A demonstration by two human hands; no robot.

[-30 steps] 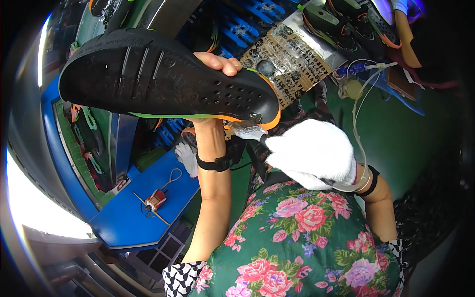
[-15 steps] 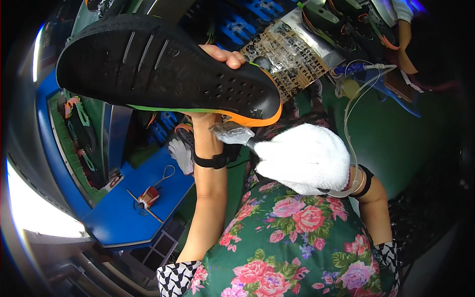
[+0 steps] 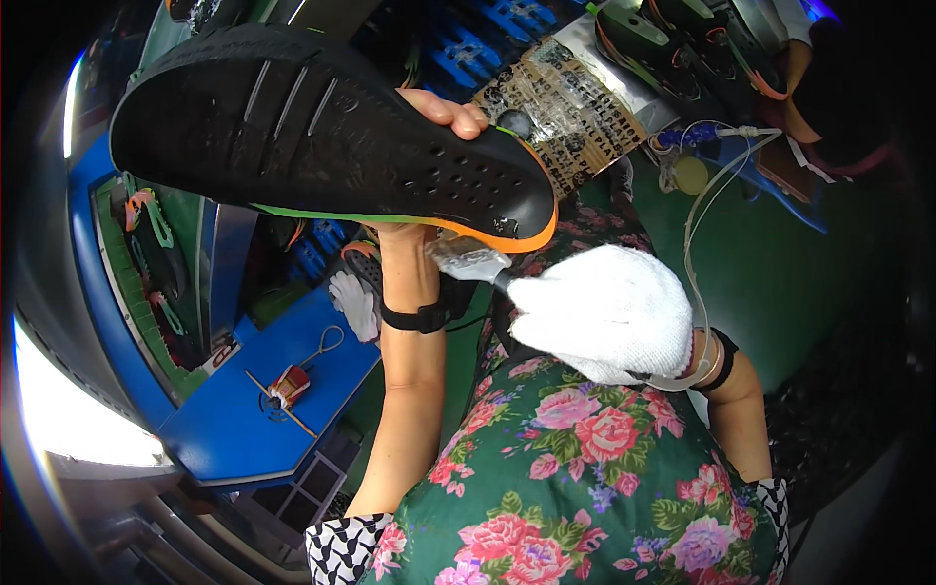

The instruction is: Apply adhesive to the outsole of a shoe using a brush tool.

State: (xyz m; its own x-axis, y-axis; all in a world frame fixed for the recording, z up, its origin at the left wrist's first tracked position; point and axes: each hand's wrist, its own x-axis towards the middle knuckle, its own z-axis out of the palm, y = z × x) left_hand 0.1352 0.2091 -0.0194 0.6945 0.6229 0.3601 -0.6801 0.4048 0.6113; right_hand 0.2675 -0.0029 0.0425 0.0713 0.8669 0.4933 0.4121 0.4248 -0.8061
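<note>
A large shoe sole [image 3: 322, 156], black on its holed and grooved face with an orange and green edge, is tilted up in front of me. My bare left hand [image 3: 450, 111] grips it from behind; its fingertips curl over the far rim and the palm is hidden. My right hand [image 3: 606, 312], in a white knitted glove, is closed round the dark handle of a flat brush [image 3: 470, 260]. The pale, wet-looking bristles are right by the orange edge near the sole's right end; whether they touch it I cannot tell.
On a blue table [image 3: 234, 429] at left lie a small red container [image 3: 291, 386] with a stick and a white glove [image 3: 353, 306]. Taped cardboard [image 3: 561, 107] is at the back. More shoe parts [image 3: 673, 49] lie upper right, above a thin clear hose [image 3: 694, 219].
The brush and my gloved right hand have shifted slightly to the right along the sole's edge. The sole is nearly still. At upper right, another person's arm has moved.
</note>
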